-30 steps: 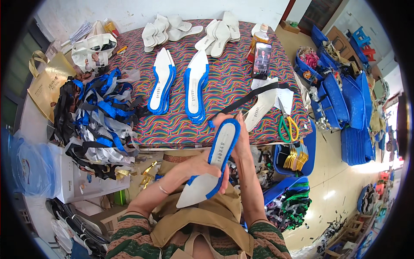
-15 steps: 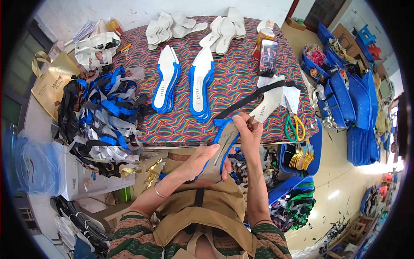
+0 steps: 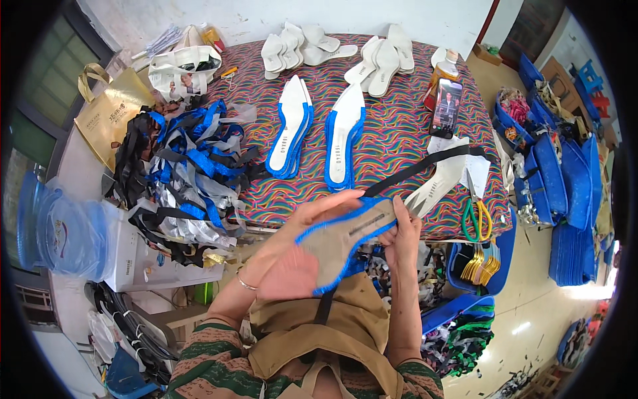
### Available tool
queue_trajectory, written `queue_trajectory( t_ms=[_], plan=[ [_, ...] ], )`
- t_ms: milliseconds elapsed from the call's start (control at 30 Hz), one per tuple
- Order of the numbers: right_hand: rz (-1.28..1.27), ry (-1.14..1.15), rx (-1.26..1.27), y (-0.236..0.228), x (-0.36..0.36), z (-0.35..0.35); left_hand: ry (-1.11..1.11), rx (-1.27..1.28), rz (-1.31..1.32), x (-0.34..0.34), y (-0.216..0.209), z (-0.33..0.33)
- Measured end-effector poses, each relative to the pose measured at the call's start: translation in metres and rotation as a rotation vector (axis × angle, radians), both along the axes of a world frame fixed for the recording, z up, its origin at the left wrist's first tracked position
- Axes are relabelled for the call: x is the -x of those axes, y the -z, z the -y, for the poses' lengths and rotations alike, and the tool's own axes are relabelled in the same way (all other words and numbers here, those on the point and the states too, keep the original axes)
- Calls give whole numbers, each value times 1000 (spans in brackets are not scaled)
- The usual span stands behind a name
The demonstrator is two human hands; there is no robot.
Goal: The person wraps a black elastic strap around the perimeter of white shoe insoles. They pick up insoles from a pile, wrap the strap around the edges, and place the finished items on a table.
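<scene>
Blue-edged insole (image 3: 347,234): centre of frame, brown face up, dark mark along its narrow part, blue trim round its border; lies slantwise between the two hands, overlapping the lower edge of the patterned tabletop (image 3: 392,143). Right hand (image 3: 404,234): grip closed, thumb and bent fingers pinching the insole's right end. Left hand (image 3: 284,251): motion-blurred, fingers along the insole's upper edge, palm side at its broad left end; cannot tell how firmly this grip is closed.

Black strip (image 3: 419,167) runs from near the hands toward right of centre, crossing a plain white insole (image 3: 438,184). Scissors (image 3: 477,219), green and yellow handles, just beside it. Upper centre: left stack (image 3: 290,133) and right stack (image 3: 344,143) of blue-trimmed insoles, side by side. Tangled strips (image 3: 193,173) heaped at left.
</scene>
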State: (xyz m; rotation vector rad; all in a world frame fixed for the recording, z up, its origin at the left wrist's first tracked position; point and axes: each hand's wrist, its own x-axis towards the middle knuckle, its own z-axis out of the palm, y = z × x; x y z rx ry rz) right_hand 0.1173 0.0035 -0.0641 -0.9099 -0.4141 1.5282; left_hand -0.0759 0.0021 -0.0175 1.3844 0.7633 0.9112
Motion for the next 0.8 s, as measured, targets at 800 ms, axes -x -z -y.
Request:
queue_trajectory(
  t_ms=[800],
  plan=[
    [1529, 133, -540, 10, -47, -41, -544, -772, -598, -19, 60, -70]
  ],
)
